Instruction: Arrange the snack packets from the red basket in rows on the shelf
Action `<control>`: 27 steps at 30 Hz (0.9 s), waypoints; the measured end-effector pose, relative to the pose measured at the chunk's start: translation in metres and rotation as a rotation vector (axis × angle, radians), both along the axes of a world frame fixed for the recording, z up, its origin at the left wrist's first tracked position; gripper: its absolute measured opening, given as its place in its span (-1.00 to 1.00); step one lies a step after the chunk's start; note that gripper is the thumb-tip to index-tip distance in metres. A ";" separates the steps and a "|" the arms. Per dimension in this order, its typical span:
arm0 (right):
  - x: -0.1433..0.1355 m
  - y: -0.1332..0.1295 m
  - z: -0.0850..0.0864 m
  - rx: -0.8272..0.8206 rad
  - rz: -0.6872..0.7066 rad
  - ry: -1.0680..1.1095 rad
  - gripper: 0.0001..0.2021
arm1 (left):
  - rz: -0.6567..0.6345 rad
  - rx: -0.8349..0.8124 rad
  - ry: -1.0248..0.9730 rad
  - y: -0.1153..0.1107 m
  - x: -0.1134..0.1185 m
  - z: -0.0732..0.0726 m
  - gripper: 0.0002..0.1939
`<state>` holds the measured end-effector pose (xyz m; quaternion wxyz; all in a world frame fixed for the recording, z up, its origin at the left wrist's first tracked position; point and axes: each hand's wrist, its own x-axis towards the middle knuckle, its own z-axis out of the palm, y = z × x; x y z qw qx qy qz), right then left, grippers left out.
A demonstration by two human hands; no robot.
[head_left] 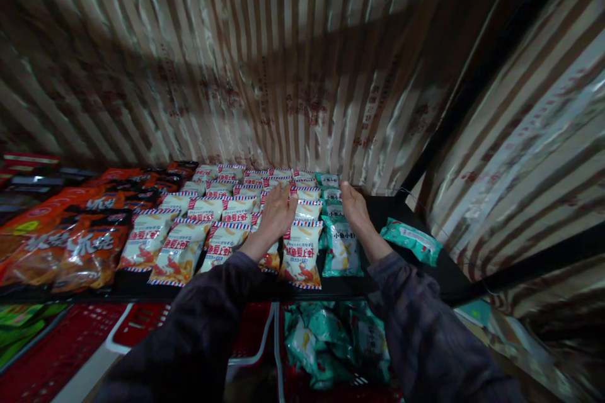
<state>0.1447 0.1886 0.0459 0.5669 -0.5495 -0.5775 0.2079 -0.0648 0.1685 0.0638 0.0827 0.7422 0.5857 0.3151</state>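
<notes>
Both my hands reach over a dark shelf lined with snack bags. My left hand lies over the white snack bags with red lettering, fingers stretched forward and nothing held in them. On the right, my right hand is extended along the outer side of a column of green snack bags, its fingers straight and close to the rear bags. Whether its fingertips touch them I cannot tell. One more green snack bag lies tilted by itself to the right of that hand.
Orange snack bags fill the shelf's left part. Below the front edge stand red baskets, one holding a heap of green bags. Striped curtain hangs behind, and a black post rises at the right.
</notes>
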 end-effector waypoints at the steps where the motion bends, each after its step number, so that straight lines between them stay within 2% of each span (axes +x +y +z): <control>1: 0.004 -0.009 0.000 -0.007 -0.051 -0.016 -0.38 | -0.017 0.066 0.020 -0.009 0.001 -0.001 -0.44; 5: 0.015 -0.044 -0.006 0.058 -0.179 -0.093 -0.36 | -0.184 0.260 0.090 -0.057 0.020 -0.006 -0.51; 9: 0.021 -0.067 -0.022 0.023 -0.246 -0.083 -0.25 | -0.378 0.264 -0.009 -0.111 0.057 -0.024 -0.50; 12: 0.027 -0.076 -0.038 -0.087 -0.231 -0.015 -0.20 | -0.321 0.158 -0.143 -0.137 0.083 -0.048 -0.45; 15: 0.034 -0.078 -0.054 -0.181 -0.180 0.095 -0.21 | -0.249 0.086 -0.218 -0.142 0.099 -0.071 -0.43; 18: 0.039 -0.071 -0.065 -0.227 -0.114 0.265 -0.22 | -0.185 0.063 -0.240 -0.135 0.106 -0.083 -0.41; 24: 0.037 -0.045 -0.073 -0.158 0.022 0.573 -0.28 | -0.127 0.067 -0.233 -0.121 0.112 -0.085 -0.37; 27: 0.034 -0.039 -0.069 -0.128 0.079 0.570 -0.34 | -0.115 0.098 -0.233 -0.115 0.115 -0.082 -0.38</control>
